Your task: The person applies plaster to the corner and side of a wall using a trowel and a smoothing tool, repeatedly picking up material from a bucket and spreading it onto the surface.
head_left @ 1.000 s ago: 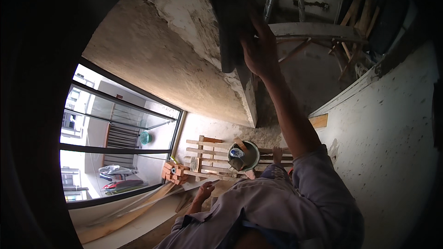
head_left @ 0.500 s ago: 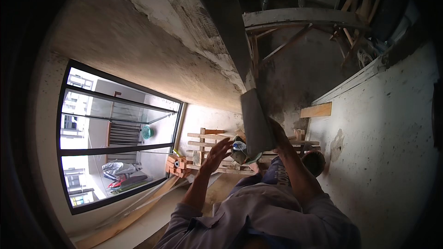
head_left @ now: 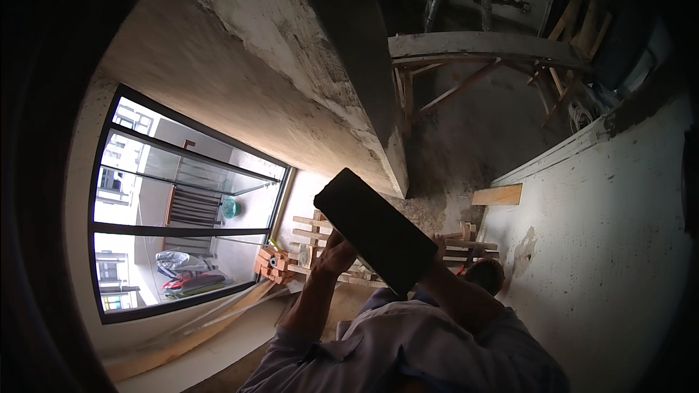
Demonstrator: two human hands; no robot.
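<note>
A dark rectangular plastering float (head_left: 378, 233) is raised in front of me, its broad face toward my view and tilted down to the right. My right hand (head_left: 435, 260) grips it from behind at its lower right end; most of that hand and any handle are hidden. Close against the float's left edge is my left hand (head_left: 336, 253), its fingers drawn in and partly covered. Whether it touches the float or holds anything I cannot make out. Beyond stands a partly plastered wall (head_left: 291, 51), with a rough, lighter strip along its corner edge.
A wooden pallet (head_left: 309, 234) lies below, beside stacked orange bricks (head_left: 273, 265). A dark-framed window (head_left: 182, 231) is at left. A trestle-like platform (head_left: 480, 45) spans the far right. A dark round container (head_left: 486, 276) stands near the speckled right wall (head_left: 582, 196).
The float has swung from nearly upright to a slant, its upper end going left. My left hand, fingers spread before, has drawn in to the float's edge. The view has shifted slightly.
</note>
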